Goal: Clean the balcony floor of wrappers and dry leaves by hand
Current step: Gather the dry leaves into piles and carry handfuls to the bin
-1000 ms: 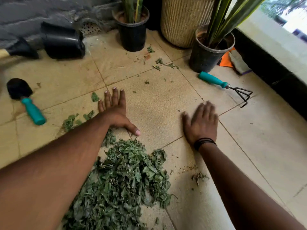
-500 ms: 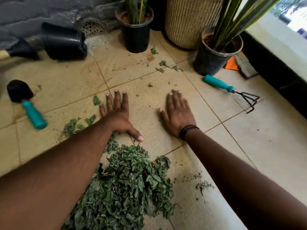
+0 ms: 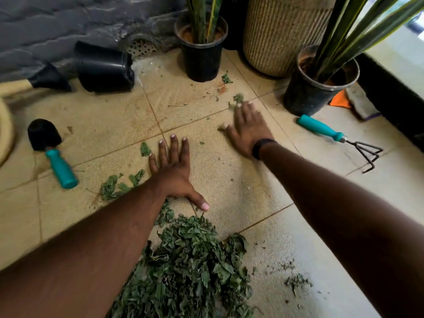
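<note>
The left hand (image 3: pixel 173 171) was laid flat on the tiled floor (image 3: pixel 241 180), palm down, fingers straight and close together, thumb spread out to the side toward the large heap of green leaves (image 3: pixel 190 267), which was piled just below the thumb and under the left forearm. The right hand (image 3: pixel 249 129) was stretched out flat further up the floor, fingers extended and slightly blurred, nothing held in it; a dark band (image 3: pixel 261 148) was worn at the wrist. A small clump of leaves (image 3: pixel 236 99) was seen at the right fingertips (contact could not be judged through the blur). Loose leaves (image 3: pixel 119 187) were scattered left of the left wrist, one single leaf (image 3: pixel 145 149) just beside the little finger, and another leaf (image 3: pixel 226 78) near the base of the black plant pot (image 3: pixel 202 60). Fine crumbs (image 3: pixel 296 282) were noted on the tile right of the heap. A teal-handled trowel (image 3: pixel 52 152) was lying at the left, a teal-handled hand rake (image 3: pixel 337 136) at the right, just below a second plant pot (image 3: pixel 319 88). An empty black pot (image 3: pixel 105 67) was lying on its side by the dark wall (image 3: pixel 68 19); a ribbed woven planter (image 3: pixel 282 35) was standing between the two plants
</note>
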The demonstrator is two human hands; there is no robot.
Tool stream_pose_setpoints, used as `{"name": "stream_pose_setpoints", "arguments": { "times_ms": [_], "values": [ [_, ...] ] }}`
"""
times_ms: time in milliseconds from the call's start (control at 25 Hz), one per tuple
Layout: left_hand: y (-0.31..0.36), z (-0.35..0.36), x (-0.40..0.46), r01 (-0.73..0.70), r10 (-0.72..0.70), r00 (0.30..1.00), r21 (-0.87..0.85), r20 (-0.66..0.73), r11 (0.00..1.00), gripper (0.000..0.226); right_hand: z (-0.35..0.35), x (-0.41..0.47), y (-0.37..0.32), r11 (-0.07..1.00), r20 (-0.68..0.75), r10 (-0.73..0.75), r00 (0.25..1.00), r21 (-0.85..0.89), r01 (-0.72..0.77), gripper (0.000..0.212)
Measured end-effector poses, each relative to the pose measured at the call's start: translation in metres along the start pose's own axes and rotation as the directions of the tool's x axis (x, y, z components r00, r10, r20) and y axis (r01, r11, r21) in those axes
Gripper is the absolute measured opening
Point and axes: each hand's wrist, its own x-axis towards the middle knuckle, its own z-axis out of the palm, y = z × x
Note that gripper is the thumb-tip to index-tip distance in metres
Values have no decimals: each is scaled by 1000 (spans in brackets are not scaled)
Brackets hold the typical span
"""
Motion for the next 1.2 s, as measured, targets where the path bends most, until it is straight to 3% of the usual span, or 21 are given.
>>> {"name": "stream_pose_setpoints", "arguments": {
  "times_ms": [80,160,200,280,360,440,520,640,720,800,840,880,960,1040,1120,1200],
  "values": [
    [-1,1,1,-5,5,1000,11,3,1000,179,11,-35,-26,967,17,-248,969,68,246,83],
    [-2,0,2,-9,9,1000,12,-2,1000,179,13,-48,-29,915,-44,-354,934,190,356,79],
    [-1,0,2,-12,12,1000,7,-4,1000,179,9,-38,-23,920,-123,-296,947,230,318,78],
    [0,-1,2,-19,19,1000,-9,-3,1000,179,-4,5,-8,952,-214,-45,976,287,107,77],
    [0,1,3,-25,25,1000,-10,-5,1000,179,-23,59,5,953,-174,99,980,299,-43,77],
    [-2,1,4,-19,19,1000,-1,-16,1000,179,-37,107,6,952,-127,113,985,298,-70,77],
    [-3,1,6,-21,22,999,4,-32,1000,179,-36,127,-8,967,-77,47,996,253,-26,73],
    [-3,1,5,-18,18,1000,-12,-25,1000,180,-17,99,-36,963,-25,-172,985,205,173,69],
    [-3,4,7,-18,19,999,4,-35,1000,180,-2,50,-42,891,-18,-392,920,239,385,70],
    [-3,3,9,-8,9,999,8,-45,1000,180,7,0,-44,766,-26,-591,806,295,571,66],
    [-3,3,10,-7,8,999,14,-49,1000,180,10,-11,-41,729,-60,-627,777,306,612,61],
    [-4,4,11,-9,10,998,22,-54,1000,180,8,-11,-37,747,-104,-585,804,318,584,57],
    [-4,5,11,-13,15,998,34,-58,999,180,0,15,-37,860,-136,-363,922,333,387,60],
    [-5,6,12,-7,9,998,38,-61,999,180,-8,50,-49,937,-46,-240,970,252,243,71],
    [-4,8,13,-4,7,999,65,-53,998,178,-1,65,-84,912,28,-395,918,133,388,69],
    [-4,7,13,3,-3,1000,77,-2,997,174,6,59,-126,767,99,-637,765,187,614,62]
  ]
}}
